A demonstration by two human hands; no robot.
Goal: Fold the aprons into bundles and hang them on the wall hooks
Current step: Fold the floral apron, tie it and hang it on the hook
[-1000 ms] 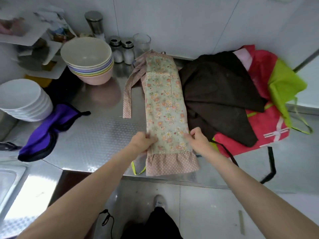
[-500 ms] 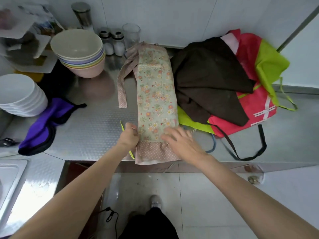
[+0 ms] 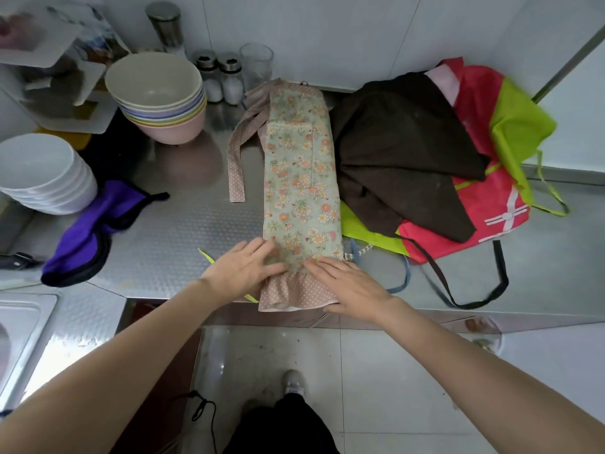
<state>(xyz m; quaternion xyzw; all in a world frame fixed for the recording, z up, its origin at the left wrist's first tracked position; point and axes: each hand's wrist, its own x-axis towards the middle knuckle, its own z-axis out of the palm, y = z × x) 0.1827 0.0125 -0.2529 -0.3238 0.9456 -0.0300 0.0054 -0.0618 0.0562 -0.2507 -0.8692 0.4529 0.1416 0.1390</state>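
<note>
**Two flat hands on the hem of the floral apron**

Two hands press the near end of the floral apron, which lies folded into a long narrow strip running from the near edge of the worktop toward the far wall. The left hand and right hand both rest on it with fingers straight, grasping nothing.

The dotted hem sits right at the worktop's near edge, so a roll begun carelessly could drag it over the lip. Its loose strap trails to the left and may be left out of the bundle. Touching the strip's right side is the heap of other aprons, whose cloth or straps could catch. Left of the strip lies bare metal, with stacked bowls farther off.
</note>
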